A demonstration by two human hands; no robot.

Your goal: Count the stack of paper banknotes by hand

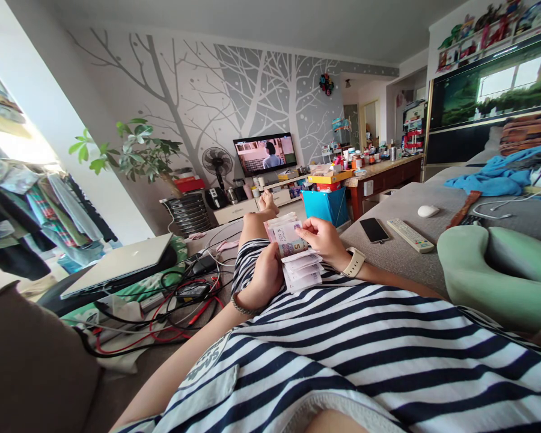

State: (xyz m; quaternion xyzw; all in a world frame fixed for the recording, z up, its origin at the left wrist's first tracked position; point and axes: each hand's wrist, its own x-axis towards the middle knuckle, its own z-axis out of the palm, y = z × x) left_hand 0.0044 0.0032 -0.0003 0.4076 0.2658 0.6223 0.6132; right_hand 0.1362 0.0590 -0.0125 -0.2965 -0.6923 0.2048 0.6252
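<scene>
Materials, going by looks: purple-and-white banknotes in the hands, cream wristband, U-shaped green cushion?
Purple-and-white banknotes: paper or thin polymer, can't tell which; thin, printed, flexible sheets with a fairly matte finish.
Cream wristband: probably silicone or similar; smooth, with no weave visible.
U-shaped green cushion: likely fabric over foam; soft matte surface, plump rounded edges. Filling hidden.

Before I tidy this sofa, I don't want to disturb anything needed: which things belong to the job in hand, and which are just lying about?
In use:
- banknotes, held by left hand and right hand

Lying about:
- phone
- remote
- mouse
- laptop
- green pillow
</scene>
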